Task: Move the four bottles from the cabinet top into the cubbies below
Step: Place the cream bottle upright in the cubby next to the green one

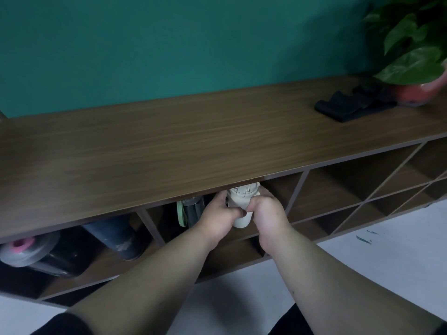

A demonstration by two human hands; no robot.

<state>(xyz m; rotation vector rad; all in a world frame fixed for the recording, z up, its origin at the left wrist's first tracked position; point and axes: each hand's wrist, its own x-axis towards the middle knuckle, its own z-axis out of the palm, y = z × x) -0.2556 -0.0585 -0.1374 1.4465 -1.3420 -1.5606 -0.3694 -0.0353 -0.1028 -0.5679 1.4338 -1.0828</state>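
A cream bottle (242,199) with a lidded cap stands at the mouth of the middle top cubby, its top just under the cabinet top (193,136). My left hand (217,213) and my right hand (266,213) both wrap around it. To its left in the same cubby stands a dark grey bottle (192,211) with a pale green strap. In the left cubby a dark blue bottle (116,235) lies tilted, and a black bottle (36,255) with a grey and pink lid lies on its side.
A black folded cloth (350,105) and a potted plant (416,44) in a red pot sit at the right end of the cabinet top. Open cubbies (350,184) with diagonal dividers run to the right. A pale floor (362,257) lies below.
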